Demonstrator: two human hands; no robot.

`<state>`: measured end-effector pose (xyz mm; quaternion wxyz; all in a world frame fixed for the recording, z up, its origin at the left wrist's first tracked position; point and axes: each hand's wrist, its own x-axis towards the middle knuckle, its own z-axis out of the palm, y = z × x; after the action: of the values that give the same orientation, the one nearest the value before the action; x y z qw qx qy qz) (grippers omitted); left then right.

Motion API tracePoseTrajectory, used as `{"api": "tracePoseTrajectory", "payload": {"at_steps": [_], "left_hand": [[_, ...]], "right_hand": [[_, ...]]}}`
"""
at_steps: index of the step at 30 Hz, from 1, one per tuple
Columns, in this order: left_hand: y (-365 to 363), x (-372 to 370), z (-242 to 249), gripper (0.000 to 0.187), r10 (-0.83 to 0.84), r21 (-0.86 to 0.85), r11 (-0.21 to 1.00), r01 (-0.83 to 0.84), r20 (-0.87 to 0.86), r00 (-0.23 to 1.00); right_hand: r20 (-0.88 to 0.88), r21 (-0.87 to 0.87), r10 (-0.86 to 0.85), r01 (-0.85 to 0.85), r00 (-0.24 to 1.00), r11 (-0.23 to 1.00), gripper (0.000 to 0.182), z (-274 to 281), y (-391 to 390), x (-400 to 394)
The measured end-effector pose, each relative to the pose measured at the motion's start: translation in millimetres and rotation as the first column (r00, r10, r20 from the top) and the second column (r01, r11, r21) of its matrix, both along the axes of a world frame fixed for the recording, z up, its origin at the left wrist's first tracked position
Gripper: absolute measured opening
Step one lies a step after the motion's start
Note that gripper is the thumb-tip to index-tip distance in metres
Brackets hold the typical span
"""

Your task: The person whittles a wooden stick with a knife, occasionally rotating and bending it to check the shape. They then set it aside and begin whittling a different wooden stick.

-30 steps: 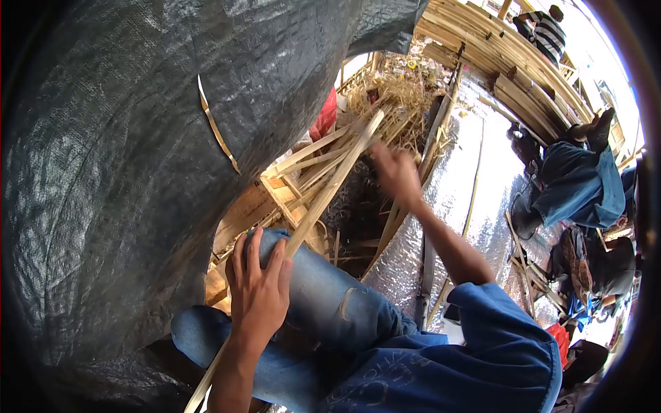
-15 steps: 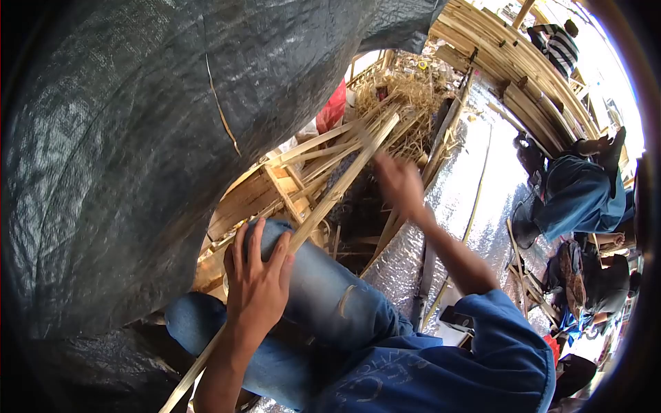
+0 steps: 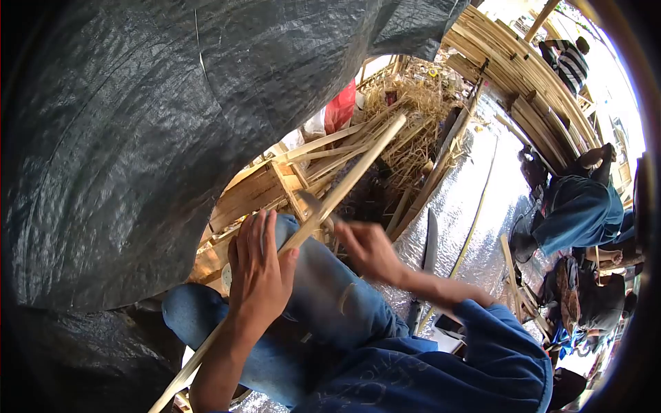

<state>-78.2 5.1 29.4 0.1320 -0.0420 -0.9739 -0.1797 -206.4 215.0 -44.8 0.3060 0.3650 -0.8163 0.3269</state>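
Observation:
A long, pale strip of wood or bamboo [image 3: 361,168] runs slantwise over my raised knee, from the lower left up to the shavings. My left hand [image 3: 265,268] holds it at the knee, the strip passing between thumb and fingers and under the palm. My right hand [image 3: 368,251] is closed round the handle of a knife, just right of the strip. The knife's blade [image 3: 310,200] lies across the strip, its tip showing on the far side. Most of the handle is hidden in my fist.
Dark tarpaulin [image 3: 124,151] hangs at left. Beyond the strip lie curled shavings [image 3: 427,113] and a wooden frame [image 3: 292,186]. A second long blade [image 3: 430,241] rests on the silvery sheet [image 3: 454,199] at right. Stacked slats [image 3: 523,62] and other people [image 3: 578,206] are farther right.
My right hand has drawn the knife back along the strip, from near its far end toward my knee. My left hand stays on the strip.

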Motion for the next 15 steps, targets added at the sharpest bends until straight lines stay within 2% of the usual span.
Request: {"api": "tracePoseTrajectory", "payload": {"at_steps": [1, 2, 3, 4, 5, 6, 7, 8, 9, 10, 11, 12, 13, 14, 15], "left_hand": [[-1, 1, 2, 0.055, 0.002, -0.006, 1.0, -0.002, 0.002, 1.0], [-1, 2, 3, 0.06, 0.003, 0.033, 0.999, -0.003, 0.009, 1.0], [2, 5, 1, 0.065, 0.003, 0.073, 0.997, -0.004, 0.014, 1.0], [2, 7, 2, 0.065, -0.005, 0.071, 0.997, 0.004, 0.019, 1.0], [3, 9, 3, 0.067, -0.002, 0.045, 0.999, 0.0, 0.036, 0.999], [8, 8, 4, 0.069, 0.003, 0.023, 1.0, -0.004, 0.038, 0.999], [13, 10, 0, 0.058, 0.024, 0.109, 0.994, -0.025, 0.012, 1.0], [14, 11, -3, 0.058, 0.018, 0.114, 0.993, -0.017, -0.013, 1.0], [13, 14, -7, 0.051, -0.011, 0.032, 0.999, 0.011, -0.003, 1.0], [13, 15, -7, 0.044, -0.037, -0.055, 0.998, 0.038, 0.019, 0.999], [18, 16, -5, 0.033, -0.019, -0.034, 0.999, 0.019, 0.005, 1.0], [22, 18, -4, 0.033, -0.018, -0.035, 0.999, 0.018, 0.011, 1.0], [27, 19, -3, 0.033, -0.027, -0.036, 0.999, 0.028, 0.01, 1.0], [30, 22, -3, 0.033, -0.042, -0.039, 0.998, 0.043, 0.009, 0.999], [33, 24, -5, 0.033, -0.051, -0.042, 0.998, 0.051, 0.006, 0.999]], "right_hand": [[0.303, -0.226, 0.095, -0.025, 0.948, 0.974, 0.04, 7, -4, 4], [0.547, -0.436, 0.243, 0.025, 0.801, 0.9, 0.041, 15, -7, 9], [0.591, -0.157, -0.099, 0.235, 0.801, 0.959, 0.047, 37, 14, -20], [0.71, -0.249, -0.035, 0.296, 0.704, 0.922, 0.053, 18, 47, -70], [0.817, 0.068, -0.3, 0.435, 0.492, 0.898, 0.04, 32, 63, -100], [0.811, 0.068, -0.311, 0.448, 0.496, 0.891, 0.04, 21, 67, -92], [0.602, 0.066, -0.367, 0.414, 0.709, 0.908, 0.043, 1, 63, -83], [0.339, 0.079, -0.38, 0.377, 0.861, 0.923, 0.049, -9, 58, -74], [0.323, 0.075, -0.382, 0.379, 0.866, 0.922, 0.049, -2, 52, -61], [0.432, 0.079, -0.264, 0.256, 0.862, 0.964, 0.047, 16, 43, -42], [0.542, 0.068, -0.143, 0.127, 0.828, 0.99, 0.045, 34, 34, -22], [0.646, 0.043, -0.026, -0.002, 0.763, 0.999, 0.043, 47, 32, -8], [0.736, 0.138, -0.195, 0.139, 0.648, 0.981, 0.048, 65, 44, -30], [0.826, 0.138, -0.282, 0.31, 0.488, 0.941, 0.049, 58, 57, -65], [0.793, 0.164, -0.333, 0.347, 0.511, 0.923, 0.048, 49, 74, -94]]}}
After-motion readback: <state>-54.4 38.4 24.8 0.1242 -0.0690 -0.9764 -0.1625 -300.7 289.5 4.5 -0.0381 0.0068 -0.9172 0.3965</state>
